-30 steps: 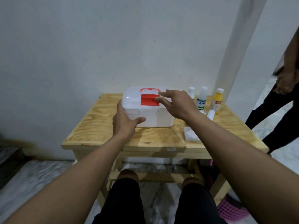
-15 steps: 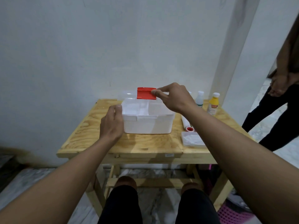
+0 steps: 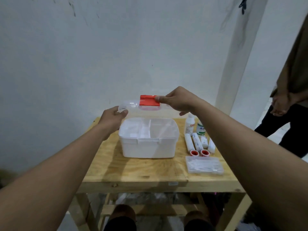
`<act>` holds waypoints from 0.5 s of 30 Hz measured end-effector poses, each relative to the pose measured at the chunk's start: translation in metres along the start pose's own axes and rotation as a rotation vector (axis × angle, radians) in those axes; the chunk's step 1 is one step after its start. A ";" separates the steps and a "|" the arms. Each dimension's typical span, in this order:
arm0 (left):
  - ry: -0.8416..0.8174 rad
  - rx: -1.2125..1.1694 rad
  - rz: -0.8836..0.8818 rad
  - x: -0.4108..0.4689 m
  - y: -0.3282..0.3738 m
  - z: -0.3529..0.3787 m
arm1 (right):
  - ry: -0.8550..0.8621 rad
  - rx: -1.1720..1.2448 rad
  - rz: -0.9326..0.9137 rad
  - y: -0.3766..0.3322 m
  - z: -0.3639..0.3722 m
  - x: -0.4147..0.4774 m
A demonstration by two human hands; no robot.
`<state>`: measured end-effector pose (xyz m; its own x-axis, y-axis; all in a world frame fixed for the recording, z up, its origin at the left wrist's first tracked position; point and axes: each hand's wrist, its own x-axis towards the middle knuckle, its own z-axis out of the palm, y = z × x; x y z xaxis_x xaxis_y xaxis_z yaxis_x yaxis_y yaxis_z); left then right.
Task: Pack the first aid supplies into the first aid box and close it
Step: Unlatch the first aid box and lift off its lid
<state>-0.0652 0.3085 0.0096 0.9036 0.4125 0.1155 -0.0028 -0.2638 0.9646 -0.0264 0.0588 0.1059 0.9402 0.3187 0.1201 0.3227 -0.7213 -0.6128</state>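
Note:
The white first aid box [image 3: 148,148] stands open on the wooden table [image 3: 136,170], its divided inside showing. Above it I hold the clear lid [image 3: 131,105] with its red latch [image 3: 148,100]. My left hand [image 3: 113,116] grips the lid's left corner and my right hand [image 3: 176,100] pinches the red latch end. To the right of the box lie rolled bandages [image 3: 196,143], two red tape rolls [image 3: 199,152], a clear flat case [image 3: 204,165] and two bottles [image 3: 190,124].
A white wall rises right behind the table, with a pillar at the back right. Another person [image 3: 293,90] stands at the right, hands clasped, close to the table's right side. My knees show under the table's front edge.
The lid was shut on the box, then swung up. Now it is lifted higher, with my left hand moved from the box's side up to the lid's left corner.

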 end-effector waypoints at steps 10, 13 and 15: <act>0.165 0.120 0.071 0.022 0.010 0.005 | 0.180 0.373 0.119 0.017 0.008 0.010; 0.172 0.140 0.053 0.027 0.016 0.006 | 0.168 0.474 0.143 0.030 0.023 0.006; 0.172 0.139 0.031 0.030 0.020 0.007 | 0.159 0.490 0.112 0.042 0.035 0.004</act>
<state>-0.0347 0.3095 0.0307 0.8177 0.5418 0.1945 0.0407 -0.3914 0.9193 -0.0133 0.0513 0.0530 0.9832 0.1317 0.1264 0.1663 -0.3613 -0.9175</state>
